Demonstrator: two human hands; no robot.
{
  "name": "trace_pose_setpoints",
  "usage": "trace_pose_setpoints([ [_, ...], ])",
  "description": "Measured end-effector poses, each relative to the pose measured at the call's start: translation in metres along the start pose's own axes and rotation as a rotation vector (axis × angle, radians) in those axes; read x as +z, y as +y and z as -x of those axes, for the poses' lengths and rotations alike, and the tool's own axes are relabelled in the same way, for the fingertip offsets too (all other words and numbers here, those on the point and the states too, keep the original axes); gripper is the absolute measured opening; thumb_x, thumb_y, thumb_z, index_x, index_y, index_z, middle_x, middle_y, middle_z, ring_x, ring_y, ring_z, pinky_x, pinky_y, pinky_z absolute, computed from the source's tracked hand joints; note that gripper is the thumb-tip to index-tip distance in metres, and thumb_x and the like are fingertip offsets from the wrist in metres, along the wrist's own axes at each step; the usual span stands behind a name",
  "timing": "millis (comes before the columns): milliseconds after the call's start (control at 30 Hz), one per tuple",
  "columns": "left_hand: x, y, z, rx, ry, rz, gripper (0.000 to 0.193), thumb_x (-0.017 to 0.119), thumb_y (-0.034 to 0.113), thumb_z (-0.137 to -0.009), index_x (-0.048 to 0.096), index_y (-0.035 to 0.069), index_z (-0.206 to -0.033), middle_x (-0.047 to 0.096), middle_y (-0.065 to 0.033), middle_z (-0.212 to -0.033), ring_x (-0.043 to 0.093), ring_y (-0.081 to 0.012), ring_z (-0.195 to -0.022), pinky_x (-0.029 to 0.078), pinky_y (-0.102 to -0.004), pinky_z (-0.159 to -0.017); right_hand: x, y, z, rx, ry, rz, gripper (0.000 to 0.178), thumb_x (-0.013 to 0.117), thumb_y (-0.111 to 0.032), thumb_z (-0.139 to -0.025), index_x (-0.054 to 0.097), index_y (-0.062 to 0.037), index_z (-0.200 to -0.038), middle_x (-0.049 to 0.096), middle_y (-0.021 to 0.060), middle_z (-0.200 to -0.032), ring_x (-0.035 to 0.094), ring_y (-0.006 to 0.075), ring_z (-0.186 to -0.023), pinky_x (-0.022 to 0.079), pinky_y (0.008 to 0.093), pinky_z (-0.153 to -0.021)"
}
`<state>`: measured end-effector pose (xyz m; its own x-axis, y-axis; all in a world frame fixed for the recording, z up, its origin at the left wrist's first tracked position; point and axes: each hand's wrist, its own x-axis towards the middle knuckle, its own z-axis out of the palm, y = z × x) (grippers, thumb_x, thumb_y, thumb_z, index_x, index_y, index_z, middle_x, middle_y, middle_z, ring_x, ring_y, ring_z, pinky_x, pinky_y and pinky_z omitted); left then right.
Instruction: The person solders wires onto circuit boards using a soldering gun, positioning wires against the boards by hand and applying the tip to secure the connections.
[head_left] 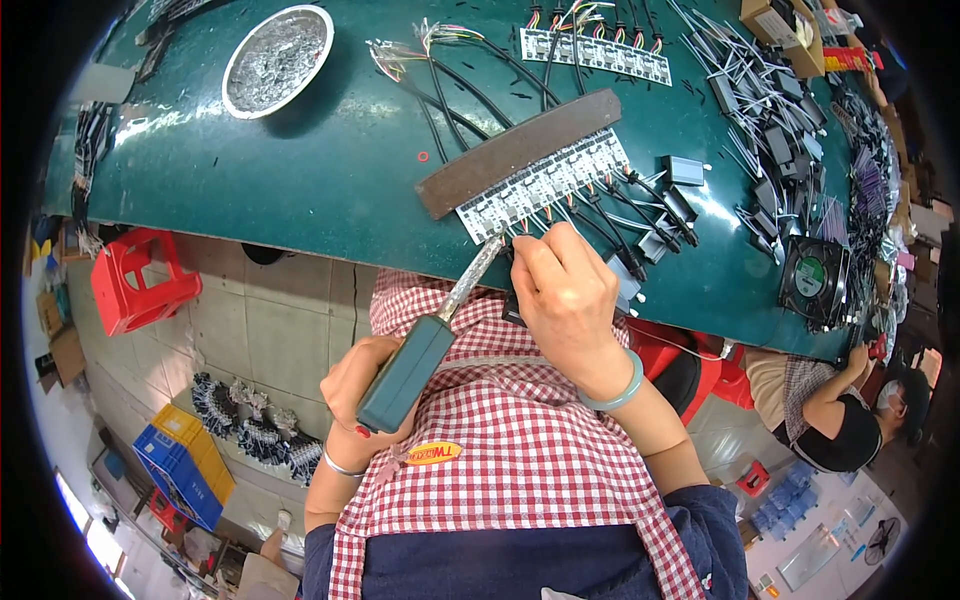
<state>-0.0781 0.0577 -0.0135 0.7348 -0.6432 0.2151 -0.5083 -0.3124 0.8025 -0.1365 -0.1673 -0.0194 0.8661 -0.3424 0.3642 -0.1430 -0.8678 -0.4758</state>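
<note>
Workshop, tiled floor, green bench across the far side. Circuit board is by the bench's near edge, just beyond the right hand, well apart from the left hand, which is nearer and to the left. Board sits slanted, left end nearer; brown bar lies along its far side, thin wires and black cables come off the near side. Soldering tool, green handle, bright metal shaft, reaches from left hand to the board's near edge at the left end; can't tell if the tip touches. Counts: 1 board at the hands, 1 second board strip far, also wired; 1 bar; 1 soldering tool; 1 bowl of silvery scrap far left; 1 fan at right. Grey modules with leads piled at right, too tangled to count. 1 red stool beside the bench at left, 1 co-worker near right. Hands apart. Left: fingers clamped round the tool handle, metal bracelet at the wrist. Right: back of hand up, fingers bent down at the board's near edge beside the tip; can't tell whether they close on a wire. Green bangle on that wrist.
</note>
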Motion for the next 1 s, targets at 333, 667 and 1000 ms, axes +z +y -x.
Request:
trace_pose_setpoints([
  [333,-0.001,-0.001,0.002,0.020,0.008,-0.018,0.019,0.076,-0.001,-0.069,0.067,-0.007,-0.085,0.066,-0.0164,-0.082,0.067,-0.0276,-0.065,0.051,-0.0313,-0.055,0.001,-0.002,0.001,0.002,-0.010,0.011,0.019,0.073,0.008,-0.068,0.067,0.0002,-0.084,0.050,0.0091,-0.073,0.057,0.0249,-0.062,0.046,0.0363,-0.054],
  [667,-0.010,0.005,0.006,0.000,0.047,-0.049,0.018,0.076,0.001,-0.074,0.068,-0.006,-0.089,0.067,-0.0159,-0.082,0.068,-0.0271,-0.066,0.053,-0.0325,-0.058,0.001,-0.001,0.001,-0.002,-0.002,0.017,0.019,0.074,0.008,-0.069,0.067,-0.0001,-0.084,0.050,0.0089,-0.073,0.057,0.0249,-0.062,0.046,0.0362,-0.054],
  [1000,-0.043,-0.054,-0.001,-0.056,0.667,-0.707,0.019,0.068,0.005,-0.088,0.071,-0.002,-0.106,0.074,-0.0094,-0.104,0.071,-0.0217,-0.079,0.055,-0.0308,-0.069,-0.021,0.004,0.003,0.022,-0.064,0.028,0.012,0.074,0.004,-0.075,0.067,-0.0008,-0.084,0.051,0.0081,-0.073,0.058,0.0248,-0.064,0.047,0.0367,-0.055],
])
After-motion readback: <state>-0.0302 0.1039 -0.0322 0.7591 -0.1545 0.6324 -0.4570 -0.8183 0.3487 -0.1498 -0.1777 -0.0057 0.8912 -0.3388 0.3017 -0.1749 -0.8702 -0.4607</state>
